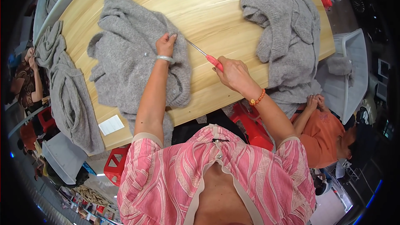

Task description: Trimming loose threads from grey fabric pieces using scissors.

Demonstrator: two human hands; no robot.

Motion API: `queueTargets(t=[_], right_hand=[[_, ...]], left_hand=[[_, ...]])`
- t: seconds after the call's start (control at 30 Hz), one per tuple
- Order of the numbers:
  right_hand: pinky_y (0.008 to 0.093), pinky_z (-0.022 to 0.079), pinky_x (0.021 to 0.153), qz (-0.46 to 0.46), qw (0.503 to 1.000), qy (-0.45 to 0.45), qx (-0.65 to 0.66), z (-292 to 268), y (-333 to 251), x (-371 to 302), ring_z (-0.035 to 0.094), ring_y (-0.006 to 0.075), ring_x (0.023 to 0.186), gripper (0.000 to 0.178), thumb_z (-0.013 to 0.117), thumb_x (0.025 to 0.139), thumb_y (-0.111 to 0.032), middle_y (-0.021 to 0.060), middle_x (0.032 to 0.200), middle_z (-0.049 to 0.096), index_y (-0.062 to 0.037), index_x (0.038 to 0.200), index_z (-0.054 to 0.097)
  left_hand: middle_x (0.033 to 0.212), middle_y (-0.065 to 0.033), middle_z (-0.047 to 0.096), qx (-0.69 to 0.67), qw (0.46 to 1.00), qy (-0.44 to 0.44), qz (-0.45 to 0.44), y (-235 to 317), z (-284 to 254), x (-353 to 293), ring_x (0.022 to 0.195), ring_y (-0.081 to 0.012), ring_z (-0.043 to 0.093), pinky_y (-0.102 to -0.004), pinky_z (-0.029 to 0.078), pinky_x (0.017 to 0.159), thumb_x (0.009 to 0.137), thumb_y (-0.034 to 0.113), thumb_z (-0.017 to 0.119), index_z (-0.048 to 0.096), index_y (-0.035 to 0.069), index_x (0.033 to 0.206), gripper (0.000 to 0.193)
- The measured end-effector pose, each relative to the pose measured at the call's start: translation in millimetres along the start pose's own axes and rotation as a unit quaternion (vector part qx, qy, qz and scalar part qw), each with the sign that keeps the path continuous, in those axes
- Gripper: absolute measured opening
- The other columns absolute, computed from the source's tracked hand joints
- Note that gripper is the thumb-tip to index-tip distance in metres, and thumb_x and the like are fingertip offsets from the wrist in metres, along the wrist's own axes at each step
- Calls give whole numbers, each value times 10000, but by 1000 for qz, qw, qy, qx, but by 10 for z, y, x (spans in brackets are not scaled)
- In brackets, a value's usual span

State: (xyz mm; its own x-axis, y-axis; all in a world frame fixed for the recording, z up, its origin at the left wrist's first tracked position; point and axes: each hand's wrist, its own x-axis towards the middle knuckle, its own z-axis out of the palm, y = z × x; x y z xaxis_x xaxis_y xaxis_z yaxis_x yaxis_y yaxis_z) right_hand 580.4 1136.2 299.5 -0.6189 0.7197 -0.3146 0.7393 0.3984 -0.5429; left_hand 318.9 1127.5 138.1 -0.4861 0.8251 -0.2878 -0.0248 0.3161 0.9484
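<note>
A grey fuzzy knit sweater [125, 64] with small shiny buttons lies spread on the wooden table in front of me. My left hand [166, 46] is closed on the knit near its upper right edge, thumb up; the fingertips are partly hidden. To the right, above bare wood, my right hand [235, 74] grips the handle of a red-handled tool with a thin metal shaft [214, 63]. Its shaft points up and left, the tip ending close to the sweater's edge and a little right of my left hand.
More grey knitwear lies heaped on the right of the wooden table [212, 21] and along its left edge. A white paper [111, 125] rests at the near left corner. Co-workers sit at both sides. Grey bins [348, 75] and red stools [252, 125] stand around.
</note>
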Motion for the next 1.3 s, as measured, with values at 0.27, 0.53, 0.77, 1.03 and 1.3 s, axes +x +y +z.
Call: queueTargets(t=[0.27, 0.53, 0.77, 1.03, 1.3], right_hand=[[485, 482, 711, 25, 998, -54, -35, -80, -141, 104, 620, 403, 766, 264, 590, 853, -276, 209, 765, 640, -17, 908, 586], [472, 478, 708, 5, 992, -118, -39, -83, -133, -96, 617, 399, 787, 299, 615, 833, -323, 210, 788, 641, -37, 917, 614], [474, 480, 689, 16, 992, -113, -47, -50, -119, -254, 611, 407, 763, 278, 611, 837, -324, 207, 786, 638, -59, 920, 613], [462, 468, 672, -6, 999, 36, 40, 363, -154, -444, 596, 394, 777, 282, 665, 807, -284, 173, 793, 609, -58, 921, 541], [439, 458, 711, -108, 988, 110, -10, 1085, -760, 133, 581, 327, 864, 349, 733, 721, -242, 151, 868, 593, -54, 935, 532]], left_hand=[[877, -35, 658, -212, 975, -20, -61, -51, 22, -119, 734, -96, 584, -230, 463, 662, 843, 63, 633, 651, -17, 946, 132], [933, -86, 655, -193, 979, 13, -62, -178, 45, -170, 787, -144, 590, -258, 479, 716, 786, 112, 711, 609, -105, 1070, 372], [896, -111, 676, 7, 996, 80, 32, -152, 30, -140, 752, -135, 599, -278, 479, 703, 814, 243, 682, 636, -35, 1066, 378], [952, -125, 589, 289, 917, 60, 268, 657, -323, -1300, 878, -257, 553, -370, 445, 792, 767, 196, 703, 541, 44, 1167, 457], [1287, -166, 424, 564, 813, 77, 120, 329, -725, -2898, 1192, -362, 387, -478, 318, 966, 641, 207, 775, 458, 118, 1306, 742]])
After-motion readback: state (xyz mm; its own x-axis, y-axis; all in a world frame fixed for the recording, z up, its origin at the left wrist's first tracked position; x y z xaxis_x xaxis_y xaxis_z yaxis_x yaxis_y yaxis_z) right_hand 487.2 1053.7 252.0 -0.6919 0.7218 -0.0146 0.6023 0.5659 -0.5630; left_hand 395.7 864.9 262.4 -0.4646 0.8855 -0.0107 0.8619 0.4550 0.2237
